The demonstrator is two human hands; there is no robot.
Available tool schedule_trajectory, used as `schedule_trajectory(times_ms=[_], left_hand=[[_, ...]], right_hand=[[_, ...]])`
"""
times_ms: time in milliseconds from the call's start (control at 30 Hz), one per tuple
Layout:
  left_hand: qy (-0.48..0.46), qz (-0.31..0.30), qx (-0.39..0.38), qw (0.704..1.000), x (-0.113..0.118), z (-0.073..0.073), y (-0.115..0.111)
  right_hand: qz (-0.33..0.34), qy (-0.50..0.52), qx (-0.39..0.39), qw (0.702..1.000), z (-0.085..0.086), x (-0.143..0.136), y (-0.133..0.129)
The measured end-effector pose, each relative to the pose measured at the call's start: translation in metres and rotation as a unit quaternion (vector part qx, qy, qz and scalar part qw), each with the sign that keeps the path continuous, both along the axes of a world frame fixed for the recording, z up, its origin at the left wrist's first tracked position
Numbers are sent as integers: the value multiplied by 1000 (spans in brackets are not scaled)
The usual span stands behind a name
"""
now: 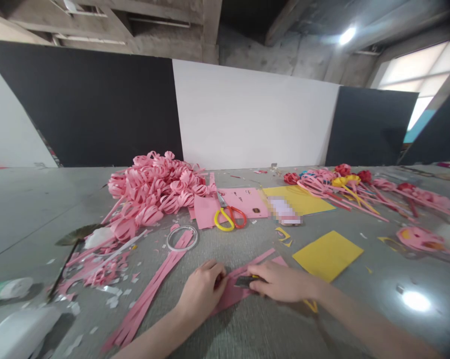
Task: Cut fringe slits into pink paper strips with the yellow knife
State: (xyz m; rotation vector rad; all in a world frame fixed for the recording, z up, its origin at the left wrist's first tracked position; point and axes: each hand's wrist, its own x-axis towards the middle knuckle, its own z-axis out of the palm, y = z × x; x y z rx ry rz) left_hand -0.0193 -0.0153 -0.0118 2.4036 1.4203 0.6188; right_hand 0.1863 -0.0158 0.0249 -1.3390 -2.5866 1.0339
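My left hand [204, 284] is closed at the left edge of a pink paper piece [232, 295], its thumb and fingers bent together over it. In my right hand [271, 280] is a short dark tool [243, 282] with a bit of yellow showing; its kind is partly hidden by the fingers. The tool lies over the pink paper, its front end pointing toward my left hand. A narrow pink strip [260, 257] extends beyond the paper. Left of my hands lie several long pink paper strips [150, 294], with a roll of tape [170, 240] on their far end.
Behind lie scissors [230, 217] on pink sheets, a phone [284, 210] and yellow paper [327, 255]. A heap of pink paper flowers [153, 187] stands back left; more paper flowers [333, 179] lie right. Paper scraps [108, 271] and a white box [19, 331] are at left.
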Motion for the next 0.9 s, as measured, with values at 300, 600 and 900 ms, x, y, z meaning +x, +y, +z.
schedule_trajectory(times_ms=[300,600,900], left_hand=[[54,33,25,998,2,1,-3],[226,-11,123,966,10,3,-31],[206,-32,115,971,11,-4,-34]], right_hand=[[-60,47,-128,989,-5,-2,-1],[-182,1,-106,978,4,-8,-8],[-149,-13,100,984,-7,5,3]])
